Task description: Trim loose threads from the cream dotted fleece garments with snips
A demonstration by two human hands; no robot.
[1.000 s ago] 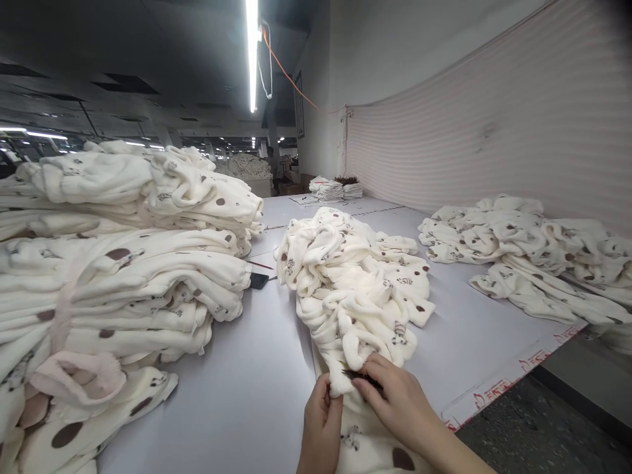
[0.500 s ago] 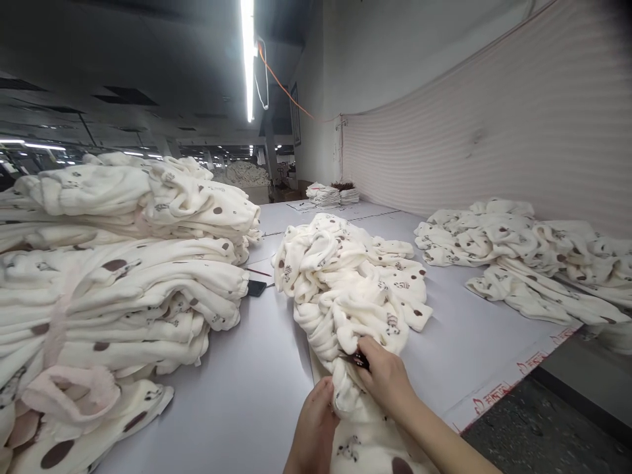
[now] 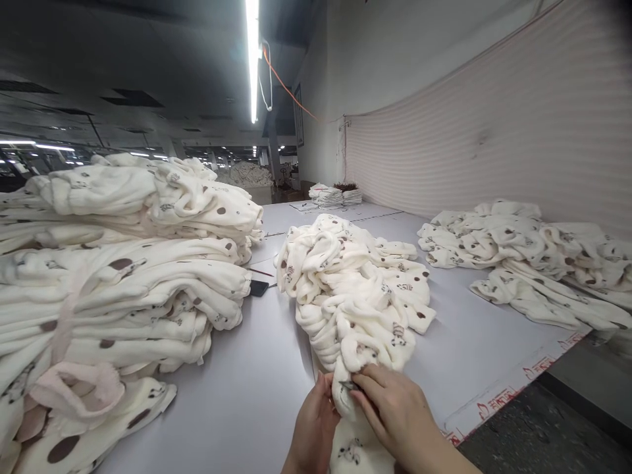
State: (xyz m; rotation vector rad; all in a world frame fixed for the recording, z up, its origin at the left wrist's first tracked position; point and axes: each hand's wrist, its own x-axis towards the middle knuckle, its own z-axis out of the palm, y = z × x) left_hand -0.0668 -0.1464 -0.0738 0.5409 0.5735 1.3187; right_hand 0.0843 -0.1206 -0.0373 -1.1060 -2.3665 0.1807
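Note:
A heap of cream fleece fabric (image 3: 355, 283), printed with brown spots and small dogs, runs down the table toward me. My left hand (image 3: 314, 420) pinches the left edge of its narrow near end. My right hand (image 3: 397, 409) is closed round a pair of small thread snips, which it mostly hides. Only the metal tip of the snips (image 3: 348, 385) shows, pointing left against the fabric close to my left fingertips. From this view I cannot tell whether the blades touch a thread.
Tall bundles of the same fleece (image 3: 148, 283), tied with a pink strip (image 3: 74, 296), fill the left side. A dark phone (image 3: 259, 288) lies beside them. More fleece (image 3: 523, 250) lies on the right, near the table edge (image 3: 538, 368). White stacks (image 3: 326, 195) stand at the back.
My right hand has come down and toward me with the snips, close to my left hand. My left hand keeps its hold on the fleece. The view has shifted slightly.

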